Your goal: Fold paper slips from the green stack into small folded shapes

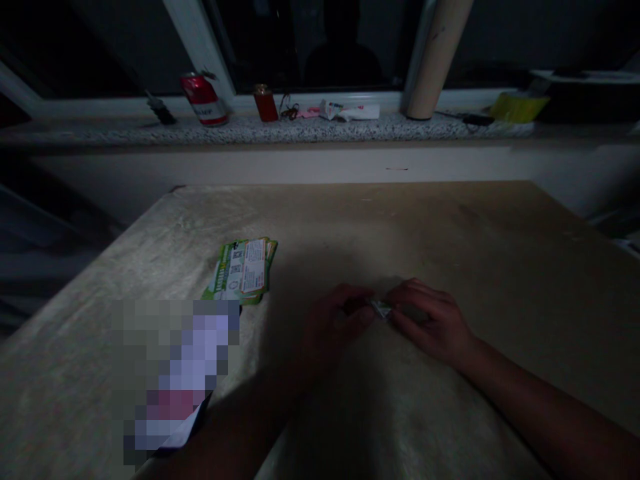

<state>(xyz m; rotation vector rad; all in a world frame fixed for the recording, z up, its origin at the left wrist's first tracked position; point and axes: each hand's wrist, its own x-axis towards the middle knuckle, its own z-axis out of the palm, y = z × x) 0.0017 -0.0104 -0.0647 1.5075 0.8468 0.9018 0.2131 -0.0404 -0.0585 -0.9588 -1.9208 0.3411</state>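
Note:
Over the middle of the table, my left hand (340,317) and my right hand (427,313) meet at a small, shiny, silvery piece (381,309) that looks like foil or clear wrapping. The thumb and fingers of each hand pinch one end of it. Dim light and the fingers hide most of its shape, so I cannot tell its exact kind. Left of my left hand lies a small stack of green and white printed cards or packets (243,270). Closer to my left forearm is a bright, phone-like slab (193,367), blurred into blocks.
The tabletop (320,213) ends at a wall below a speckled windowsill (240,133). On the sill stand a red and white can (204,100), an amber bottle (265,103), a crumpled white tube or wrapper (353,111), a cardboard tube (440,60) and a yellow roll (520,107).

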